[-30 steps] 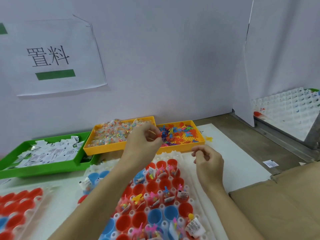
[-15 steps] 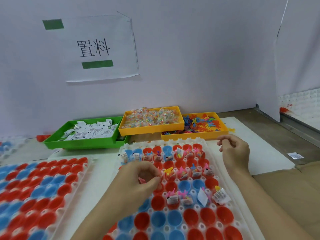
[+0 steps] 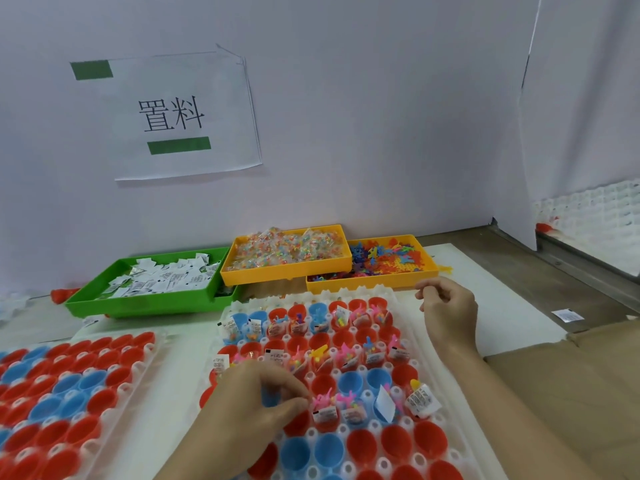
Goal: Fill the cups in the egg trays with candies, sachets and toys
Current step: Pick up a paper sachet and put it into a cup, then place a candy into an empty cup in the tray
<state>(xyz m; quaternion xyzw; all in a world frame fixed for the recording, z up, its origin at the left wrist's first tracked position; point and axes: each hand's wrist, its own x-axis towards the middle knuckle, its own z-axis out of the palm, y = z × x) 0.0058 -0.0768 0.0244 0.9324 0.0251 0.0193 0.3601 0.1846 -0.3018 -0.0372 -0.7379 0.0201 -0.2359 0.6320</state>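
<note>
The middle egg tray (image 3: 420, 344) holds red and blue cups; its far rows carry sachets, candies and toys, while the near rows are empty. My left hand (image 3: 256, 400) hovers over the third row, thumb and forefinger pinched together right beside a pink toy (image 3: 323, 400) in a red cup. My right hand (image 3: 446, 306) floats over the tray's far right corner with curled fingers; nothing shows in it. Behind stand a green tray of white sachets (image 3: 145, 306), a yellow tray of candies (image 3: 284, 275) and a yellow tray of coloured toys (image 3: 370, 285).
A second egg tray (image 3: 147, 362) of empty red and blue cups lies at the left. Brown cardboard (image 3: 571, 393) covers the near right. A loose sachet (image 3: 568, 315) lies on the white mat. A paper sign (image 3: 180, 116) hangs on the wall behind.
My left hand came back from the toy tray and dropped to the third row of cups. My right hand stayed curled near the tray's far right corner. My head turned left.
</note>
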